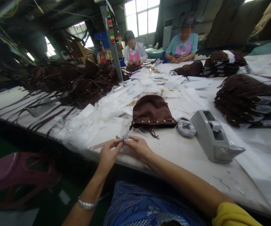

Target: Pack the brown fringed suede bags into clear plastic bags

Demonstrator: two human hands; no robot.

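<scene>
Near the table's front edge, my left hand (110, 153) and my right hand (137, 146) meet fingertip to fingertip. Both pinch a small, clear, crumpled plastic piece (125, 135); its exact kind is too small to tell. Just beyond them a brown drawstring bag (151, 110) lies flat on the white table (173, 142), its row of gold eyelets and a fringed tassel facing me. To its right are a roll of tape (186, 127) and a grey tape dispenser (214, 138). A flat, tan strip (102, 144) lies beside my left hand.
Stacked brown bags (250, 100) stand at the right, and a big heap of brown bags (83, 81) with trailing straps lies at the left. Plastic and paper sheets (83, 128) litter the middle. A metal post (113, 44) rises behind. Several people sit across the table; a pink stool (15, 175) stands lower left.
</scene>
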